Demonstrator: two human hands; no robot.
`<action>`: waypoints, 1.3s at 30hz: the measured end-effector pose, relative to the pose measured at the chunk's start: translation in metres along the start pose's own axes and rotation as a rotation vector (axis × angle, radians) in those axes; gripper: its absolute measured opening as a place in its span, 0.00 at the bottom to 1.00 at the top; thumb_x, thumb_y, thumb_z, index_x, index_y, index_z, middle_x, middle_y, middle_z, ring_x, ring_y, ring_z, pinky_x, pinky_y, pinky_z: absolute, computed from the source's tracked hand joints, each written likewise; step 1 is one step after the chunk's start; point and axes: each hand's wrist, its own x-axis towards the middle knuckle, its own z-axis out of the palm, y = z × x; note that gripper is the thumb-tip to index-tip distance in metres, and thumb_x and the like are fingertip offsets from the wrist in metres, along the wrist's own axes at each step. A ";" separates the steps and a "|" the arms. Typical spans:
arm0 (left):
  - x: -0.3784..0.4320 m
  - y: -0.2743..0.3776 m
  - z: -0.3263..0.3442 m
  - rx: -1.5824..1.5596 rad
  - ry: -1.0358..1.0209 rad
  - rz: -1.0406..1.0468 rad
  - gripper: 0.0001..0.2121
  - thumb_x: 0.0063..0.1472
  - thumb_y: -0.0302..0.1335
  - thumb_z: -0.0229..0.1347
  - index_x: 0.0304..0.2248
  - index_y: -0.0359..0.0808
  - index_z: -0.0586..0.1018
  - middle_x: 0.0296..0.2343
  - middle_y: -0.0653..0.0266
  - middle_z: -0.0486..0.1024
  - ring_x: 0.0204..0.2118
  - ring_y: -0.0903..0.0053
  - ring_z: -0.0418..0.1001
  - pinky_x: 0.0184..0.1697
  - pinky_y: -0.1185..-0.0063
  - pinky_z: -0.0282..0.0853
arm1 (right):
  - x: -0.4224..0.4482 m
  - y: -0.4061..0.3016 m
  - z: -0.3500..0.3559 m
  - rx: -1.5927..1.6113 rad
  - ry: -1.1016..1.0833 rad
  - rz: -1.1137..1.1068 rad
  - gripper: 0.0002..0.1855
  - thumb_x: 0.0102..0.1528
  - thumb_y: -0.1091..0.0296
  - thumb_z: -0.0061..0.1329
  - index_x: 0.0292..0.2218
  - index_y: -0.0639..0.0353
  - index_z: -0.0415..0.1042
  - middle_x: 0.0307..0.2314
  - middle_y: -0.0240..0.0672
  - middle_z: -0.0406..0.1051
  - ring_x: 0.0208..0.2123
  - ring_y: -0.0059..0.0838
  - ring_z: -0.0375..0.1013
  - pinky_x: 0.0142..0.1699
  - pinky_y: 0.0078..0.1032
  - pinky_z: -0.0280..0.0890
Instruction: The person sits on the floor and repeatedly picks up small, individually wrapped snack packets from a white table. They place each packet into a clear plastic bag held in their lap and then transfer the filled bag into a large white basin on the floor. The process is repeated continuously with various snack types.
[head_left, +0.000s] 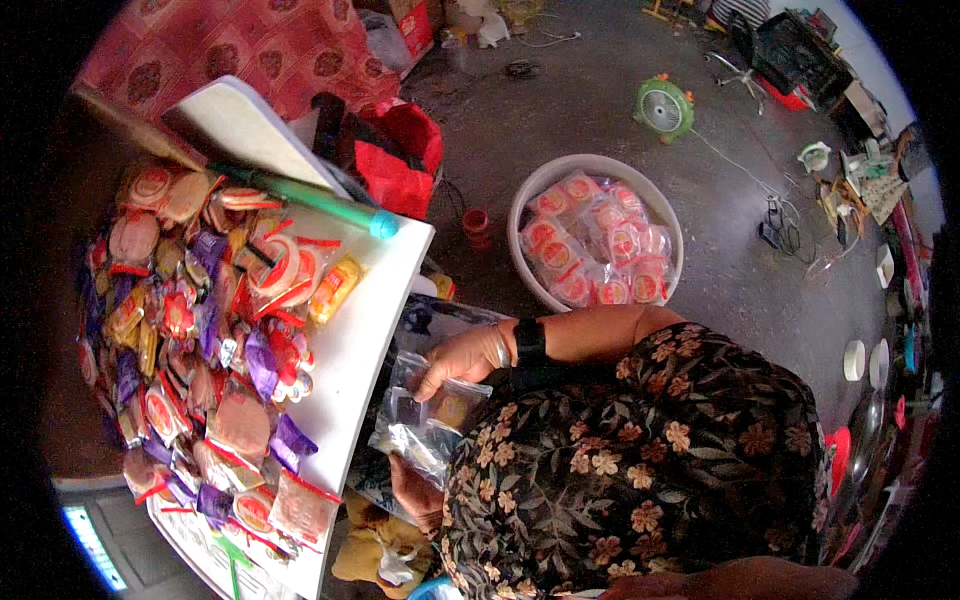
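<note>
My right hand (465, 360), with a bangle and a dark watch at the wrist, pinches the upper part of a clear plastic bag (427, 439). The bag lies close against my lap, and something yellowish (452, 411) shows through it. At the bag's lower edge is my left hand (415, 491), thumb and fingers against the plastic; my floral garment (600, 465) hides part of that hand. In front of me stands a white tabletop (360, 360) heaped with small wrapped packets (238, 424), some with red edges, others purple (292, 442) or yellow (336, 289).
A whitish tub (521, 262) holding several red-printed clear packets (622, 244) stands on the floor to my right. A green tube (322, 202) lies along the table's side. Beyond are a red bag (401, 150), a green fan (664, 107) and its cord.
</note>
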 end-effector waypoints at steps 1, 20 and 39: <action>-0.003 -0.001 0.013 -0.037 -0.060 -0.012 0.24 0.62 0.42 0.46 0.52 0.33 0.65 0.48 0.59 0.66 0.48 0.65 0.65 0.53 0.67 0.57 | -0.007 -0.003 0.006 0.008 -0.001 0.006 0.12 0.53 0.69 0.51 0.39 0.64 0.71 0.34 0.32 0.73 0.36 0.25 0.71 0.45 0.25 0.66; 0.008 0.011 -0.018 0.109 -0.192 0.094 0.23 0.66 0.30 0.38 0.60 0.45 0.52 0.58 0.63 0.53 0.55 0.72 0.58 0.45 0.81 0.67 | -0.200 -0.051 -0.022 0.193 0.636 -0.670 0.15 0.55 0.67 0.48 0.43 0.63 0.68 0.37 0.39 0.72 0.36 0.34 0.74 0.45 0.33 0.69; -0.010 0.026 -0.059 -0.047 -0.289 0.187 0.22 0.66 0.26 0.35 0.59 0.36 0.53 0.56 0.58 0.55 0.56 0.72 0.56 0.53 0.80 0.59 | -0.301 0.095 -0.281 0.286 1.422 -0.585 0.08 0.53 0.65 0.47 0.31 0.57 0.66 0.24 0.40 0.66 0.27 0.42 0.69 0.34 0.43 0.68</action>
